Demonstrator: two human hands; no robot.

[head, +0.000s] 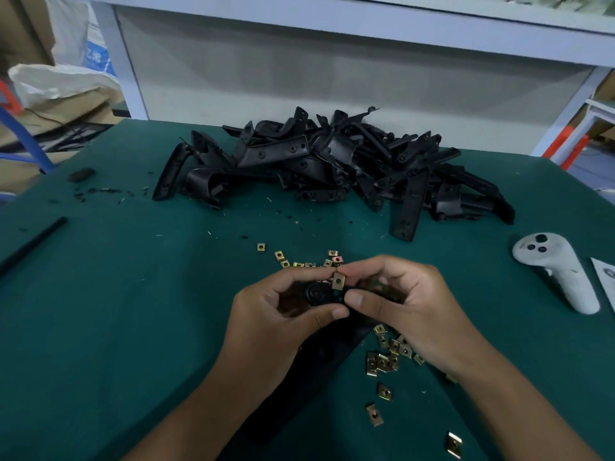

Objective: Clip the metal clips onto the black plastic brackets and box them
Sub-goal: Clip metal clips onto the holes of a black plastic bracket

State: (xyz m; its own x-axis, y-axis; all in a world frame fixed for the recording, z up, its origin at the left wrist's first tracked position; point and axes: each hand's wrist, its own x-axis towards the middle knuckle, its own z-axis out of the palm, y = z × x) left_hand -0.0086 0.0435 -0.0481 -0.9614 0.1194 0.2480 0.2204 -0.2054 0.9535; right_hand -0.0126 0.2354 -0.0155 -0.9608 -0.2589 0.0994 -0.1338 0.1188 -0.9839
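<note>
A black plastic bracket is held over the green table between both hands, and its long arm runs down toward me under my left wrist. My left hand grips its round end from the left. My right hand pinches a brass-coloured metal clip at the bracket's top edge. Several loose metal clips lie under and below my right hand, with more loose clips just beyond my fingers. A big pile of black brackets fills the far middle of the table.
A white handheld controller lies at the right. A black rod lies at the left edge, with black scraps beyond it. White paper sits at the far right edge. Cardboard boxes and a white bag stand off the table, back left.
</note>
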